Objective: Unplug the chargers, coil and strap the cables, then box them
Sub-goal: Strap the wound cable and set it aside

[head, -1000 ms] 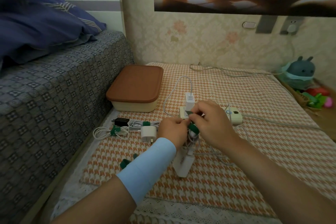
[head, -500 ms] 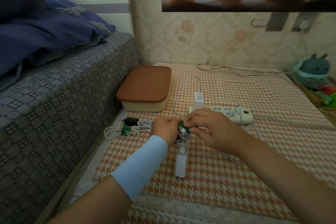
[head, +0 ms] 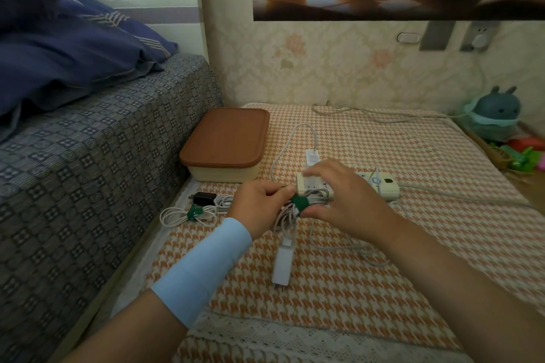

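Both hands, left (head: pixel 259 203) and right (head: pixel 345 200), pinch a white coiled cable (head: pixel 290 215) wrapped by a green strap (head: pixel 300 203), its charger (head: pixel 282 265) dangling.

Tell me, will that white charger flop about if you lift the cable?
Probably, yes: the white charger trails from the coiled cable on a loose stretch, so it would likely swing. The coil should hold together, since the green strap wraps it.
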Motion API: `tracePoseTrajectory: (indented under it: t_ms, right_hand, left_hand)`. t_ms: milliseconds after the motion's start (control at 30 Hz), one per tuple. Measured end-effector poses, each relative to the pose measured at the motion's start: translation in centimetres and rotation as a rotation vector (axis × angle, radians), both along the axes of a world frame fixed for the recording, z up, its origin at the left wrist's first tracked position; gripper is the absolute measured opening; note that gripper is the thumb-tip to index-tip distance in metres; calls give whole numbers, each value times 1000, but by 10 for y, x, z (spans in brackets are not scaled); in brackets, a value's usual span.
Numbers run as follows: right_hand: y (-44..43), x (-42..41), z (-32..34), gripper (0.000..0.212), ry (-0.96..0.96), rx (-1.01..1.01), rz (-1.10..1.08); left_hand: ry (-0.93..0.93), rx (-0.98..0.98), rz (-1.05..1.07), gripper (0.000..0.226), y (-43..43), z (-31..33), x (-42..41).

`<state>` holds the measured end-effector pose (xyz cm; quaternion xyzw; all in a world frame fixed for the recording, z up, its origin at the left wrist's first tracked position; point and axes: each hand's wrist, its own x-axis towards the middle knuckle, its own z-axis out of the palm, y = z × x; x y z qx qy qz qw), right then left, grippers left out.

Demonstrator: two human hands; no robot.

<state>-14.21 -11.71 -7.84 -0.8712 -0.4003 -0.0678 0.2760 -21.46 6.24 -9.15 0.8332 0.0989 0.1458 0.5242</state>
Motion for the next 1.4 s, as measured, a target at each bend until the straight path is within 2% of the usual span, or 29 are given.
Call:
tracePoseTrajectory:
  t_ms: [33, 67, 133, 167, 200, 267, 367, 500, 633, 700, 733, 833, 900, 967, 1033, 1167, 1300, 1400]
  right_hand:
    - [-1, -1, 2, 83, 93, -37, -93]
    - [0, -3, 4, 87, 263, -40, -162]
    - [-2, 2, 4, 60, 719, 94, -111]
    - [-3, 4, 3, 44, 849, 158, -50]
    - [-5, 5, 2, 35, 887, 203, 4]
    - [-8, 7, 0, 34, 857, 271, 77]
    - [-7, 9, -3, 45, 810, 309, 119]
    - [-10, 13, -5, 51, 716, 307, 175]
    - [-12, 12, -4, 55, 730, 294, 228]
    - [-13, 13, -4, 60, 710, 282, 235]
    - [-13, 13, -4, 63, 702, 275, 243]
    - [-15, 14, -5, 78, 677, 244, 228]
    - [-13, 13, -6, 88, 612, 236, 149]
    - [-7, 12, -9, 92, 578, 272, 21]
    - [1, 10, -11, 83, 648, 290, -55]
    - [16, -2, -13, 38, 889, 264, -28]
    - [22, -4, -16, 36, 1054, 327, -27]
    - [13, -3, -23, 39, 970, 190, 102]
  left_hand:
    - [-16, 21, -26, 26, 0, 2, -1]
    - [-30, 28, -46, 23, 1, 2, -2]
    - [-53, 9, -89, 15, 2, 2, -3]
    - [-57, 4, -123, 13, 2, 3, -3]
    - [-57, -3, -160, 11, 4, 3, -2]
    - [-42, -46, -227, 6, 7, 5, -1]
    - [-39, -70, -244, 6, 8, 7, 1]
    - [108, -398, -232, 6, -2, 11, -2]
    - [221, -561, -235, 18, -2, 6, 2]
    - [295, -665, -288, 1, -3, 1, 3]
    - [327, -697, -348, 13, -4, -3, 4]
    - [442, -663, -478, 25, -8, -1, 2]
    - [434, -616, -426, 31, -4, 2, 5]
    - [384, -638, -320, 25, 1, 4, 9]
    - [337, -704, -212, 19, 4, 4, 13]
    - [261, -772, -95, 18, -7, 6, 15]
    - [201, -837, -31, 28, -14, 12, 11]
    - [166, -854, -29, 45, -3, 20, 3]
